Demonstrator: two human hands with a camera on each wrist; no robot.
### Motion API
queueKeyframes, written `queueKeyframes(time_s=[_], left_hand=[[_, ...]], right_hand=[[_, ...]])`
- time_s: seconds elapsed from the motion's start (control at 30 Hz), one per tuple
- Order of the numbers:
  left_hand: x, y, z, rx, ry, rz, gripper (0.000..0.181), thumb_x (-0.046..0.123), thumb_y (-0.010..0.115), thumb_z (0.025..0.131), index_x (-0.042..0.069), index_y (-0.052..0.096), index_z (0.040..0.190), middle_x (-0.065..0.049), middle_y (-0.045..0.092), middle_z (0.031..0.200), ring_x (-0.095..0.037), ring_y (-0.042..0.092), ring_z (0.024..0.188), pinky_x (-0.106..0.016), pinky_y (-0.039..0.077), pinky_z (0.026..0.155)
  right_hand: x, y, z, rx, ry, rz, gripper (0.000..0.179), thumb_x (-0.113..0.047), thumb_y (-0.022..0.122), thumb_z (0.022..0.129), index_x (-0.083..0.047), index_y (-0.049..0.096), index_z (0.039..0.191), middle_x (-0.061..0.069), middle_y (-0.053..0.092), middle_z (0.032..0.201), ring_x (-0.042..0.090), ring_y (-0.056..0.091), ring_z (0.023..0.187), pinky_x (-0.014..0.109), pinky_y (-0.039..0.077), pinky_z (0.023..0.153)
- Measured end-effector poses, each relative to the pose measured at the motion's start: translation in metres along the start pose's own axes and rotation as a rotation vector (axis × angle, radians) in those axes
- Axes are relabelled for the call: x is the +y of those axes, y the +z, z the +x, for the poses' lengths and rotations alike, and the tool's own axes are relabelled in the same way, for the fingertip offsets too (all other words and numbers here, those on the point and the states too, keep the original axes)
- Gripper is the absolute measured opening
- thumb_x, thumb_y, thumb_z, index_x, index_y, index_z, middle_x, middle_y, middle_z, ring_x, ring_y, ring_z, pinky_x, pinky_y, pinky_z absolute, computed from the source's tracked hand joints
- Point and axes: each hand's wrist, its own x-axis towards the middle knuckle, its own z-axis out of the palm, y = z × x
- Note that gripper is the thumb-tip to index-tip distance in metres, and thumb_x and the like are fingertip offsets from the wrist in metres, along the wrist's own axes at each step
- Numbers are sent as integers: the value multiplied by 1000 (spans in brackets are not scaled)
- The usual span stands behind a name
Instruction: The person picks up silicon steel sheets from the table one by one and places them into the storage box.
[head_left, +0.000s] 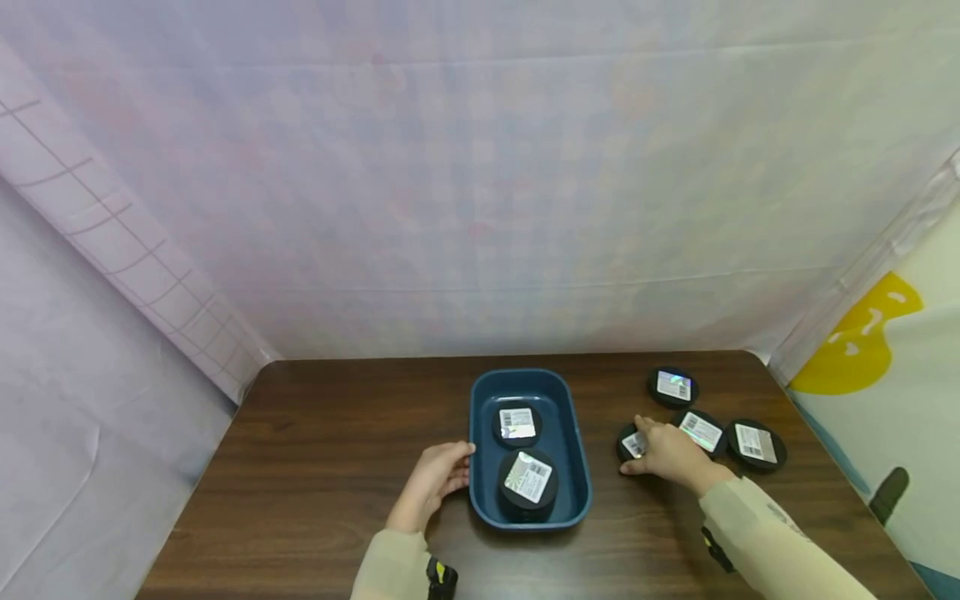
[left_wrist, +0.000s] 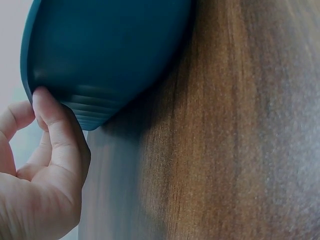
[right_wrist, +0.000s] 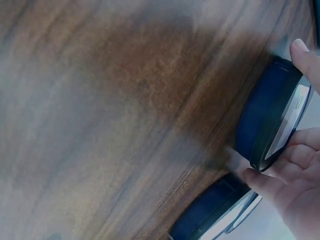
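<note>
A blue rectangular tray (head_left: pixel 582 467) with rounded corners holds round black containers with white barcode labels. One container (head_left: pixel 517 424) lies toward its far end, and a stack of them (head_left: pixel 527 483) is nearer. My left hand (head_left: pixel 437 481) grips the tray's left rim; the left wrist view shows the fingertips at the rim of the tray (left_wrist: pixel 115 45). My right hand (head_left: pixel 667 454) holds a round black container (head_left: pixel 633 443) by its sides, thumb and fingers spread around it. In the right wrist view that container (right_wrist: pixel 265 115) is tilted by the camera angle, its label partly hidden by the hand.
Around my right hand lie three more labelled black containers: one behind (head_left: pixel 673 387), one partly covered by the hand (head_left: pixel 702 432) and one at the right (head_left: pixel 756 444). They rest on a dark wooden table (head_left: pixel 337 425). A pale curtain (head_left: pixel 480 208) hangs along its back edge.
</note>
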Motion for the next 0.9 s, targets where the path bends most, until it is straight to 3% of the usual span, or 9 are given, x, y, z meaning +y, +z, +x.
queueKeyframes(time_s=[0.2,0.37,0.9], left_hand=[[1,-1,-2,4,-1,10,21,14,61,80,-3,57,90,-1,52,66,-9,52,55,-20,49,53],[1,-2,-3,8,1,27,29,15,61,81,-9,56,98,-2,53,67,-10,51,57,-21,49,54],[2,-1,-3,-7,-1,22,27,15,61,81,-8,56,96,-1,53,68,-9,51,57,-20,49,54]], right_hand=[[-2,4,-3,29,-12,-6,97,-47,82,58,18,48,121,37,51,119,47,58,97,52,48,81],[-3,6,-5,20,-15,6,96,-47,81,60,17,47,123,37,50,121,48,55,102,53,46,84],[-3,3,-7,27,-24,24,92,-46,80,64,16,47,124,36,49,122,48,52,109,54,45,87]])
